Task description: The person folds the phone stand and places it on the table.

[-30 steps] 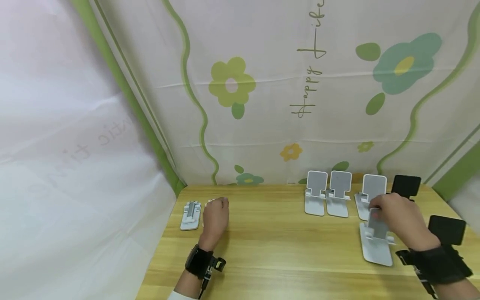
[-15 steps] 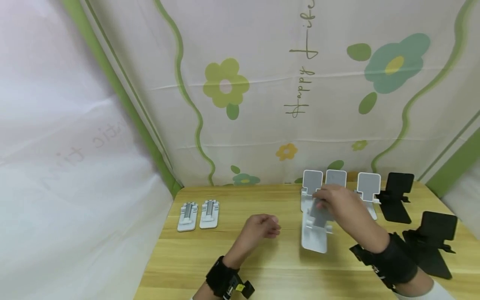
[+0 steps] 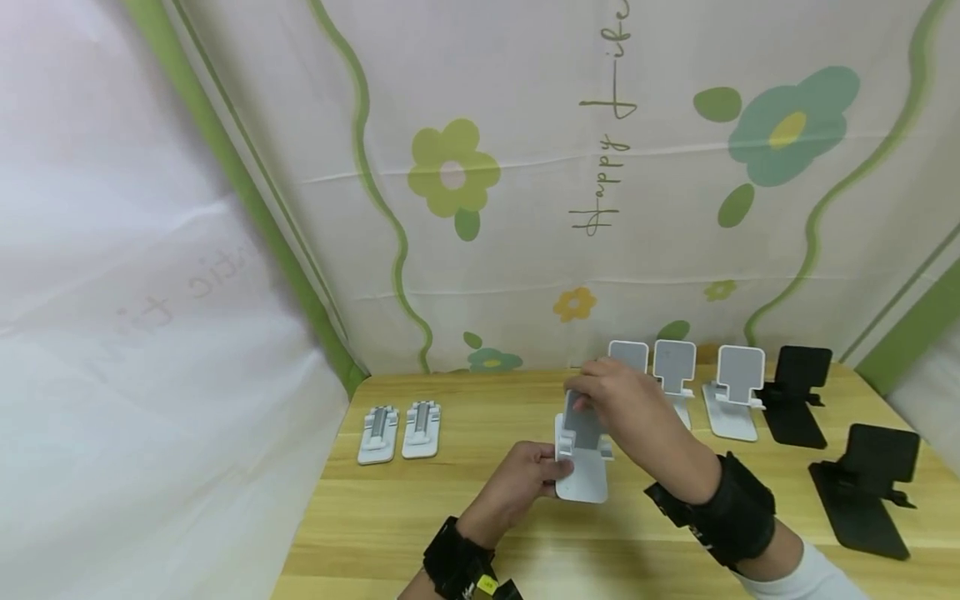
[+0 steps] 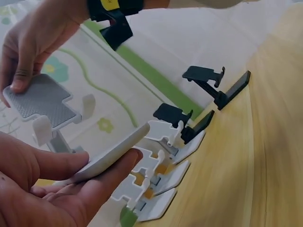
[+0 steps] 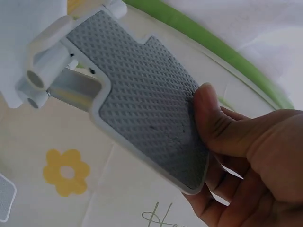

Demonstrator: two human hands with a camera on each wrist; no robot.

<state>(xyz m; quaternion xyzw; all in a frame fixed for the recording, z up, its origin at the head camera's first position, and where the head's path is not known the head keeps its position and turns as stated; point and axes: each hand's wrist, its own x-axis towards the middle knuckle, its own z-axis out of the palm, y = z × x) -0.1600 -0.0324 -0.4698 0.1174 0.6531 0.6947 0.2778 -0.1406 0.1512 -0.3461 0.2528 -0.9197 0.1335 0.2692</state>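
Both hands hold one white phone stand (image 3: 585,477) above the middle of the table. Its grey ridged back plate (image 5: 147,94) is unfolded from the base. My right hand (image 3: 630,408) pinches the top edge of that plate, thumb on the ridged face in the right wrist view. From the left, my left hand (image 3: 521,479) grips the flat base (image 4: 113,153) between thumb and fingers. On the table at the left lie two folded white phone stands, one (image 3: 378,435) beside the other (image 3: 422,430).
Unfolded white stands, among them one (image 3: 737,408), line the back right of the table (image 3: 420,525). Two black stands, one at the back (image 3: 797,408) and one nearer (image 3: 862,500), stand at the far right. A patterned curtain (image 3: 525,250) hangs behind the table.
My right hand has carried the white stand leftward from the right side to the middle. My left hand has left the folded stands, moved right and taken hold of its base.
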